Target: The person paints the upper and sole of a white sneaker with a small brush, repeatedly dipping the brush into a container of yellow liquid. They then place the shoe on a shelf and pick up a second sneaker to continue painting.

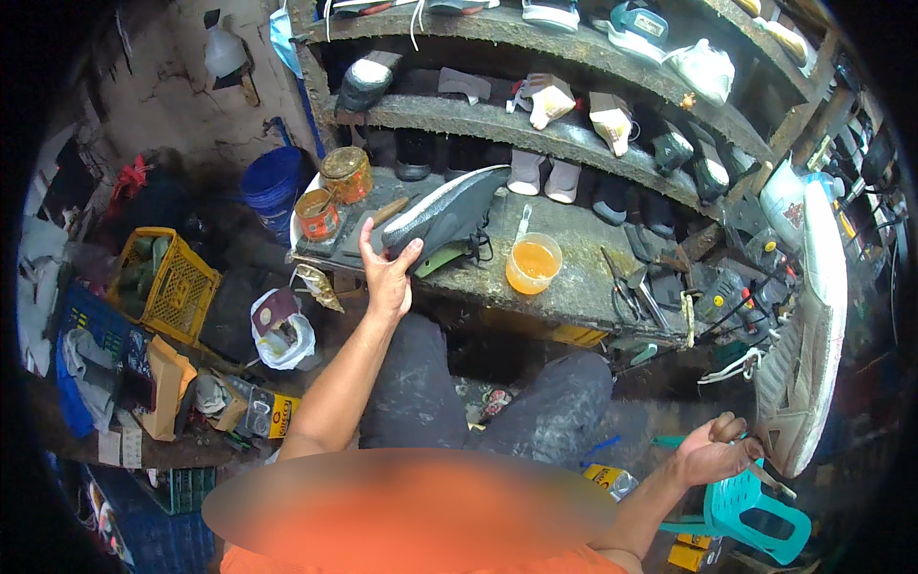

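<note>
My left hand point(387, 273) grips a dark grey shoe point(426, 218) with a pale sole edge, tilted over the back of the workbench point(583, 292). At the lower right, my right hand point(717, 450) is closed on a thin tan tool point(775, 478), right beside the toe of a large white sneaker point(798, 344) with loose laces; whether hand and sneaker touch I cannot tell. A cup of amber liquid point(533, 264), a white-handled brush point(524, 222), two rusty tins point(346, 172) and metal hand tools point(639, 297) lie on the bench.
Curved shelves of shoes point(574, 43) rise behind the bench. At left stand a blue bucket point(268, 187), a yellow crate point(182, 297), a bagged bin point(282, 330) and cardboard point(163, 383). A teal plastic chair point(755, 521) is at lower right; cords and power tools point(727, 301) crowd the right.
</note>
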Action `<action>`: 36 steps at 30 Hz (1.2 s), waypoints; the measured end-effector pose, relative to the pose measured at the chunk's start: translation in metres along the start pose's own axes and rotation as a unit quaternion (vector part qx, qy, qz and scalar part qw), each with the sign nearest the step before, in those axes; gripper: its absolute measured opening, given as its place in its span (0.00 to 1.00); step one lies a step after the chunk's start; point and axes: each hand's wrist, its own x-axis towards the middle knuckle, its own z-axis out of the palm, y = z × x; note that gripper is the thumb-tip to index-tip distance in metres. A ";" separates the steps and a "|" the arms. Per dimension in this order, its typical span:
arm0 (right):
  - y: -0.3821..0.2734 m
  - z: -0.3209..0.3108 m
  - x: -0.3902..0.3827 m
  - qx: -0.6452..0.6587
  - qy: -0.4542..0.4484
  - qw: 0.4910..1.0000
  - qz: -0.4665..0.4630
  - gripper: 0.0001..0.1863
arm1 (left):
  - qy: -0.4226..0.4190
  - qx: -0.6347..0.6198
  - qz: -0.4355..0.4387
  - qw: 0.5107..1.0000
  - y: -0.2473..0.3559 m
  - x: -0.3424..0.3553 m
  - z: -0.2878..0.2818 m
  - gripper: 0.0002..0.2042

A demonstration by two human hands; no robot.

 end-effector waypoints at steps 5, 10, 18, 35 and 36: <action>0.000 -0.014 -0.002 -0.017 0.029 0.999 0.014 0.08 | 0.010 0.151 -0.068 0.986 0.024 -0.003 0.007 0.54; 0.016 -0.006 -0.005 -0.102 0.097 0.990 0.026 0.14 | -0.059 0.569 0.356 0.739 0.088 0.053 0.039 0.41; 0.021 -0.006 0.003 -0.095 0.081 0.992 0.005 0.14 | -0.168 0.769 0.268 0.556 0.004 0.288 0.159 0.26; 0.022 -0.052 0.026 -0.126 0.160 0.978 -0.033 0.24 | -0.386 0.600 0.491 0.500 0.099 0.121 0.266 0.12; 0.026 -0.053 0.026 -0.124 0.169 0.977 -0.027 0.23 | -0.407 0.559 0.533 0.488 0.094 0.100 0.298 0.10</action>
